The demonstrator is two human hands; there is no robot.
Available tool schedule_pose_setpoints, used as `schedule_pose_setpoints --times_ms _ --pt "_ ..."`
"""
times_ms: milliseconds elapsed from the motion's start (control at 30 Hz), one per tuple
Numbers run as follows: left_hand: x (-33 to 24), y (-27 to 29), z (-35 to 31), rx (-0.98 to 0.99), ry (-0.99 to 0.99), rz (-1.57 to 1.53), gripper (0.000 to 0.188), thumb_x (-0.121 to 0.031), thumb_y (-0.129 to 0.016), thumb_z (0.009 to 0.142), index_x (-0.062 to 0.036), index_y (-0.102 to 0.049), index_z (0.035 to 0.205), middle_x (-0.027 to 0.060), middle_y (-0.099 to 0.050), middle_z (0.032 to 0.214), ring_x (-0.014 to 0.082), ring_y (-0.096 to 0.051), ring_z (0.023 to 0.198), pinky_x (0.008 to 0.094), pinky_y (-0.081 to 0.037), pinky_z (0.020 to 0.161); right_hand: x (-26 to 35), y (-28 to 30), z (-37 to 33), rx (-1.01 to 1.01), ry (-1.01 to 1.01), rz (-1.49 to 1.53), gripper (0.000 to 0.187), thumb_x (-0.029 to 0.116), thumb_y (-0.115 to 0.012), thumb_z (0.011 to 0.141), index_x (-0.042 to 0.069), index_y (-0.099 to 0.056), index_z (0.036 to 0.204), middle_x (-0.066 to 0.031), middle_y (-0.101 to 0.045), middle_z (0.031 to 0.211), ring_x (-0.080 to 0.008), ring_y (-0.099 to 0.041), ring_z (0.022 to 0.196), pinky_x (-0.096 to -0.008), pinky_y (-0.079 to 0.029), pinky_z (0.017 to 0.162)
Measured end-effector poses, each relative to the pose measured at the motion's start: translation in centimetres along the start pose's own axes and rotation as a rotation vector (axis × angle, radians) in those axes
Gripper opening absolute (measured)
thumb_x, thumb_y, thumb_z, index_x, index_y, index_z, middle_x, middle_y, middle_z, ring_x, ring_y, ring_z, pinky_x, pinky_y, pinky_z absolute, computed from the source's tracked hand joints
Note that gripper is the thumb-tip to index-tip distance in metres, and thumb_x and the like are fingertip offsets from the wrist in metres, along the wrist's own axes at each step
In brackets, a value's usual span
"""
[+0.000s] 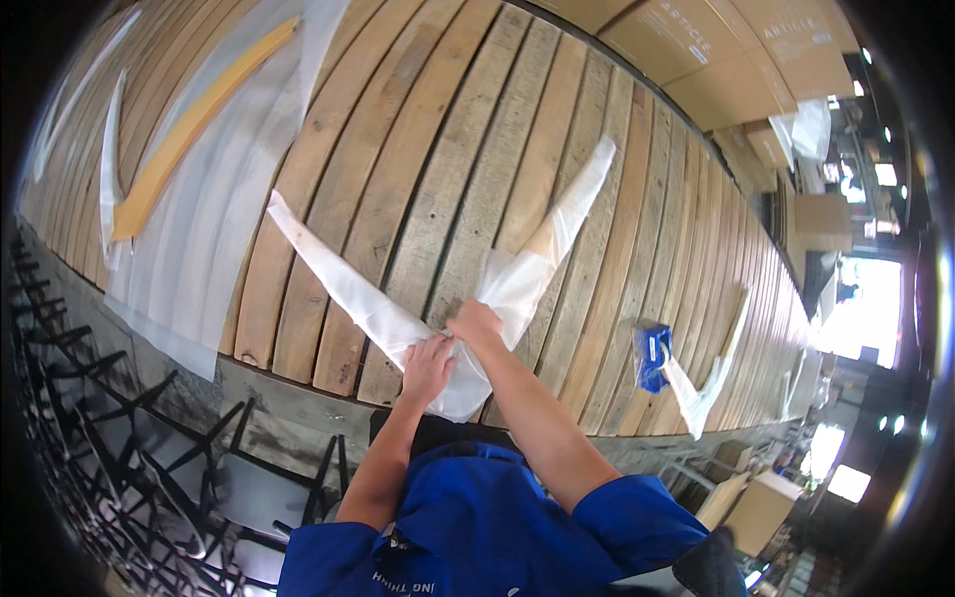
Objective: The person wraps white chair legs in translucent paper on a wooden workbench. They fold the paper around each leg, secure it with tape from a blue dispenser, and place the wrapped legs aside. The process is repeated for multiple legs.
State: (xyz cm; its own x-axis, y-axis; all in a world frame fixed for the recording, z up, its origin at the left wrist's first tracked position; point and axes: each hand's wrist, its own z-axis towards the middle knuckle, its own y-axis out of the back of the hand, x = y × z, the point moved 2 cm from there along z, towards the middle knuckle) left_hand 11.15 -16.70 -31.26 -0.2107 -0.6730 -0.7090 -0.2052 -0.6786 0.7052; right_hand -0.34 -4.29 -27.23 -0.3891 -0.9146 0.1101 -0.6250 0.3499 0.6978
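A V-shaped part wrapped in thin white foam sheet [368,298] lies on the slatted wooden table in front of me, its corner close to the near edge. At that corner, my left hand [430,366] is closed over the foam, its fingers bent on top. My right hand [476,323] is closed in a fist-like grip on the foam just inside the corner, slightly farther from me. The foam stands a little loose beside the right hand. Some bare wood [540,239] seems to show through along the right arm of the V. The right fingertips are partly hidden.
Left on the table [428,179], an orange-brown wooden piece [199,129] lies on a wide foam sheet [204,229]. To the right are a blue tape dispenser [653,358] and another wrapped part [696,393]. Cardboard boxes [696,60] stand beyond; dark-framed chairs [264,488] crowd the near left.
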Motion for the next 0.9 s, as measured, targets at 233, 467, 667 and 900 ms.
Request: schedule_pose_setpoints --times_ms 233,467,667,900 --pt "2.1 0.6 -0.2 -0.003 -0.130 -0.045 0.037 -0.024 -0.070 0.085 -0.0132 -0.064 0.120 0.0023 -0.063 0.122 0.0244 -0.058 0.100 0.0409 -0.043 0.085 -3.5 -1.6 -0.2 0.217 -0.156 -0.024 0.064 0.061 -0.068 0.080 -0.001 -0.075 0.091 -0.0178 -0.075 0.099 -0.0310 -0.072 0.098 -0.0431 -0.055 0.087" --pt "2.5 0.6 1.1 0.075 -0.104 -0.106 0.035 -0.021 -0.073 0.083 -0.0120 -0.064 0.115 0.0043 -0.063 0.125 0.0274 -0.059 0.104 0.0437 -0.043 0.087 -6.9 -4.3 -2.3 0.048 -0.242 0.079 0.075 0.077 -0.061 0.079 0.005 -0.076 0.091 -0.0187 -0.074 0.098 -0.0344 -0.072 0.095 -0.0458 -0.055 0.083" --pt "5.4 5.2 1.4 0.232 -0.041 -0.428 0.043 -0.016 -0.076 0.080 -0.0059 -0.060 0.119 0.0155 -0.058 0.130 0.0348 -0.056 0.113 0.0486 -0.043 0.098 -10.7 -3.0 -3.9 0.118 -0.225 -0.015 0.071 0.076 -0.063 0.079 0.009 -0.076 0.099 -0.0187 -0.073 0.097 -0.0362 -0.070 0.100 -0.0470 -0.055 0.083" --pt "13.9 11.2 6.4 -0.509 1.252 -0.266 0.100 -0.028 -0.090 0.069 0.0030 -0.032 0.144 0.0251 -0.042 0.134 0.0363 -0.049 0.120 0.0491 -0.047 0.101 -11.3 5.1 2.7 -0.299 -0.632 0.945 0.098 0.066 -0.076 0.071 -0.005 -0.049 0.133 -0.0226 -0.054 0.136 -0.0351 -0.054 0.124 -0.0481 -0.048 0.098"
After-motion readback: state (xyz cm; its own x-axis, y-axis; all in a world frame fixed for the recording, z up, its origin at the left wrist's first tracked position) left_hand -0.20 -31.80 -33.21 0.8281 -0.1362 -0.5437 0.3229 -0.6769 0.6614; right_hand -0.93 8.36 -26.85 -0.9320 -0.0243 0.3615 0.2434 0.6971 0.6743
